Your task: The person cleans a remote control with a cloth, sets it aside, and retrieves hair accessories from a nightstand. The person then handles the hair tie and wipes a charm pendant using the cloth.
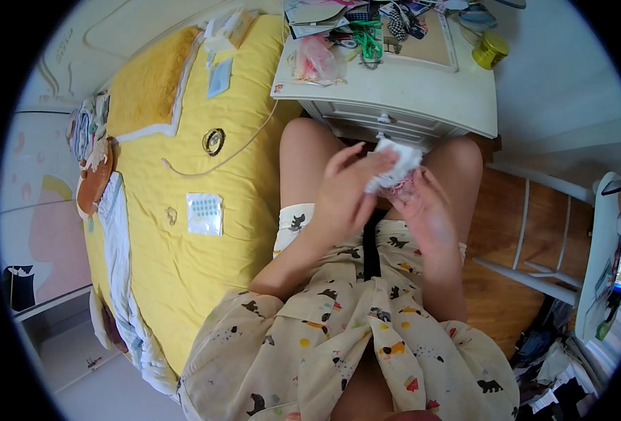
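Above my lap, my left hand (350, 184) presses its fingers on a crumpled white tissue (399, 163), perhaps a wipe or thin cloth. My right hand (428, 212) is palm up beside it, with curled fingers gripping a small pink strand (403, 186) that looks beaded. The tissue lies against this strand and partly covers it. Both hands are close together, between my knees and in front of the drawer cabinet.
To the left is a bed with a yellow cover (247, 168), holding a round dark bangle (213, 142), a cable (233, 156), a clear packet with blue dots (205, 214) and a tissue box (227, 29). The white cabinet (394, 88) ahead carries papers and a yellow tin (491, 50).
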`<state>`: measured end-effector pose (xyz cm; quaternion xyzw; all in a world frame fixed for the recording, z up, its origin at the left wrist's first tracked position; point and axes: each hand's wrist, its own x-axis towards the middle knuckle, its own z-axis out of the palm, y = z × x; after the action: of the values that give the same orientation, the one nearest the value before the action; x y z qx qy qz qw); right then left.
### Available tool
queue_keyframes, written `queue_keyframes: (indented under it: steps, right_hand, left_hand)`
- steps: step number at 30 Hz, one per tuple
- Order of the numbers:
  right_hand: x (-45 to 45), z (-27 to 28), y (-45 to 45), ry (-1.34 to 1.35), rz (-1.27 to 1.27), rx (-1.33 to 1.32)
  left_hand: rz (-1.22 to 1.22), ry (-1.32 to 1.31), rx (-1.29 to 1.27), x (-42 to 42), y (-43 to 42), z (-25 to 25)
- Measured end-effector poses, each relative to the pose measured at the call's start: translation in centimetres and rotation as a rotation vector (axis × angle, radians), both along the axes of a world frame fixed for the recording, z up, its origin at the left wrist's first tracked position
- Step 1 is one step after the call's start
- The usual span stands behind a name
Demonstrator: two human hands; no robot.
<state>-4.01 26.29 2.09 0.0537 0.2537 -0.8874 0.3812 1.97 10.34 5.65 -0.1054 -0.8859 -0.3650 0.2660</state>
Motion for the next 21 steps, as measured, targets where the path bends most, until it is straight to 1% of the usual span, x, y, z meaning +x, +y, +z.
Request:
queue_keyframes:
  steps: [1, 3, 4, 8, 11, 14, 17, 21]
  right_hand:
    - [0.1, 0.5, -0.1, -0.01, -0.03, 0.036]
    - [0.4, 1.7, -0.4, -0.031, -0.092, 0.11]
    - [0.3, 1.5, -0.1, -0.033, -0.069, 0.102]
    - [0.0, 0.6, 1.1, -0.016, 0.0, 0.089]
    - [0.1, 0.6, 0.9, -0.016, 0.023, 0.078]
    - [0.2, 0.8, 0.7, -0.037, 0.019, 0.076]
    - [0.2, 0.5, 0.8, -0.021, 0.024, 0.07]
    - [0.2, 0.0, 1.1, 0.0, 0.005, 0.015]
  left_hand:
    - [-0.065, -0.018, -0.036, -0.1, 0.3, -0.2]
    - [-0.108, 0.008, -0.14, -0.1, 0.8, -0.6]
    - [-0.132, 0.021, -0.191, -0.1, 0.9, -0.7]
    - [-0.222, 0.061, -0.207, 0.2, -0.2, -1.1]
    - [-0.231, 0.078, -0.253, 0.5, -0.9, -1.4]
    - [-0.203, 0.091, -0.182, 0.8, -1.1, -1.8]
    - [-0.175, 0.106, -0.247, 1.3, -1.3, -2.1]
    - [-0.157, 0.061, -0.175, 1.8, -1.3, -3.0]
